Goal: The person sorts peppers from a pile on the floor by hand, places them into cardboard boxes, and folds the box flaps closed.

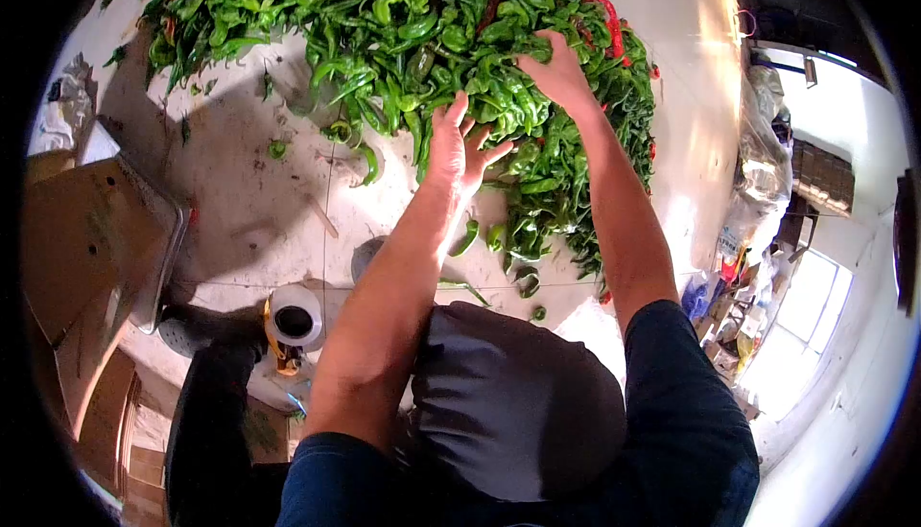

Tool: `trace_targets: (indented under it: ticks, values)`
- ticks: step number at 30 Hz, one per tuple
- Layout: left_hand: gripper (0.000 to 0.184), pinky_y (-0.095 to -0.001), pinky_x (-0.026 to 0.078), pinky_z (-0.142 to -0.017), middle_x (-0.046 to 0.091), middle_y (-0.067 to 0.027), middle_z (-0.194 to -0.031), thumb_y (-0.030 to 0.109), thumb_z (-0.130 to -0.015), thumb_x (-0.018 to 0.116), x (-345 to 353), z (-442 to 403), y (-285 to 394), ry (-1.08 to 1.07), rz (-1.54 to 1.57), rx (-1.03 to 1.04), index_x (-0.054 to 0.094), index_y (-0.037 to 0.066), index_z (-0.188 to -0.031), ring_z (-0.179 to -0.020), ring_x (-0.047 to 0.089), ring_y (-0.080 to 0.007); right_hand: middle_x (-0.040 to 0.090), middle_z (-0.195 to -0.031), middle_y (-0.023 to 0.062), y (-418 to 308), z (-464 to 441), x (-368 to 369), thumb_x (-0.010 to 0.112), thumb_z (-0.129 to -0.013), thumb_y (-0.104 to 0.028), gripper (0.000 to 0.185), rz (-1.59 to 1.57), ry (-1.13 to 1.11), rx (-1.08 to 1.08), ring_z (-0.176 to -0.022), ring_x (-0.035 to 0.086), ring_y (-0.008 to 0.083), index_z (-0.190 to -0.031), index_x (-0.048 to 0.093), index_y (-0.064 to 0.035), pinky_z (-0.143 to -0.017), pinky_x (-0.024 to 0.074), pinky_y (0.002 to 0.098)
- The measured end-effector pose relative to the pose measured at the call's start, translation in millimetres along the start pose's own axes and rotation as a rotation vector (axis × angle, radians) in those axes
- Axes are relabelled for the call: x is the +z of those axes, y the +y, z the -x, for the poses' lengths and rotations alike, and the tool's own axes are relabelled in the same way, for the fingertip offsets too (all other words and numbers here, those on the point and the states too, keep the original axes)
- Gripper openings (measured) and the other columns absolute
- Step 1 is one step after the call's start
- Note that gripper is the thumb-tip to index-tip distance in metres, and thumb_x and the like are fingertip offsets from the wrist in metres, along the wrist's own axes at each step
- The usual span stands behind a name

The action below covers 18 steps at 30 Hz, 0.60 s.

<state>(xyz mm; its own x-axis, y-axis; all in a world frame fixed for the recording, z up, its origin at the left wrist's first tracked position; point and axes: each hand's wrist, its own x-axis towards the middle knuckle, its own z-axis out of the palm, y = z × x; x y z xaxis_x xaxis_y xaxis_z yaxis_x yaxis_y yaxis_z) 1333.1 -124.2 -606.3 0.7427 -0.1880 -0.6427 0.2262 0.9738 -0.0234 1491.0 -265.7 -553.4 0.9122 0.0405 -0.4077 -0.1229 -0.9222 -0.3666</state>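
A large heap of green peppers (pixel 403 38) covers the pale floor, with a few red peppers (pixel 612 23) along its right side. My left hand (pixel 459 151) is at the near edge of the heap, fingers spread and touching or just over the peppers. Farther up and to the right, my right hand (pixel 558 74) reaches into the heap, its thumb and a finger apart. Its other fingertips are hidden among the peppers, and nothing shows held in either hand. Several loose peppers (pixel 466 237) lie on the floor in front of me.
A white container (pixel 295 316) with a dark round opening stands left of my left forearm. Cardboard (pixel 86 239) is stacked at the left. My dark-clothed knee (pixel 518 393) is bent below my arms. Plastic bags (pixel 758 182) and clutter line the right side near a bright window (pixel 801 311).
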Motion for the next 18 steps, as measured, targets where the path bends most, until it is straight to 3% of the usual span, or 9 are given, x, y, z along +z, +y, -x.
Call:
trace_targets:
  ticks: [3, 4, 8, 11, 14, 18]
  values:
    - [0.076, -0.0713, 0.041, -0.107, 0.027, -0.0200, -0.150, 0.035, -0.086, 0.081, -9.9, 5.9, 9.6, -0.019, -0.054, -0.012, 0.031, 0.018, -0.142, -0.141, 0.034, -0.0436, 0.049, -0.138, 0.0281, 3.1, 19.3, 7.7, 0.072, -0.084, -0.046, 0.079, -0.004, 0.055, -0.032, -0.116, 0.062, 0.0374, -0.149, 0.041, -0.0140, -0.100, 0.0496, 0.0448]
    - [0.061, -0.0674, 0.046, -0.106, 0.037, -0.0160, -0.142, 0.029, -0.089, 0.078, -14.3, 3.4, 8.6, -0.005, -0.078, -0.006, 0.037, 0.016, -0.131, -0.129, 0.045, -0.0388, 0.051, -0.139, 0.0272, -1.7, 22.9, 7.5, 0.072, -0.083, -0.044, 0.080, -0.001, 0.044, -0.003, -0.120, 0.061, 0.0377, -0.150, 0.040, -0.0146, -0.102, 0.0480, 0.0434]
    - [0.043, -0.0513, 0.043, -0.110, 0.059, -0.0099, -0.120, 0.006, -0.091, 0.070, -34.5, -24.8, -12.9, 0.121, -0.258, -0.023, 0.047, 0.008, -0.127, -0.119, 0.055, -0.0255, 0.049, -0.146, 0.0273, 3.4, 3.8, 6.0, 0.071, -0.086, -0.046, 0.082, -0.041, -0.064, 0.007, -0.130, 0.054, 0.0402, -0.154, 0.037, -0.0136, -0.109, 0.0434, 0.0432]
    - [0.054, -0.0473, 0.042, -0.112, 0.063, -0.0137, -0.125, 0.007, -0.087, 0.076, -17.7, -11.0, -15.9, 0.206, -0.611, -0.091, 0.049, 0.005, -0.135, -0.120, 0.059, -0.0249, 0.048, -0.147, 0.0281, 6.7, -9.8, 10.7, 0.071, -0.087, -0.049, 0.086, 0.030, -0.062, -0.055, -0.133, 0.053, 0.0403, -0.155, 0.035, -0.0112, -0.110, 0.0427, 0.0451]
    - [0.067, -0.0467, 0.046, -0.101, 0.063, -0.0166, -0.127, 0.013, -0.085, 0.082, -5.5, -9.8, -22.5, 0.263, -0.665, -0.152, 0.048, 0.003, -0.141, -0.115, 0.060, -0.0240, 0.046, -0.149, 0.0298, 6.3, -15.0, 13.8, 0.072, -0.087, -0.050, 0.092, 0.061, -0.090, -0.050, -0.134, 0.051, 0.0402, -0.156, 0.031, -0.0056, -0.112, 0.0420, 0.0450]
    - [0.078, -0.0467, 0.042, -0.112, 0.058, -0.0203, -0.139, 0.017, -0.086, 0.081, 5.4, -22.8, -37.0, 0.306, -0.558, -0.068, 0.036, 0.002, -0.148, -0.129, 0.056, -0.0317, 0.048, -0.147, 0.0302, 8.3, -20.6, 16.0, 0.072, -0.089, -0.050, 0.093, 0.063, -0.088, -0.062, -0.134, 0.052, 0.0393, -0.156, 0.029, -0.0024, -0.113, 0.0416, 0.0440]
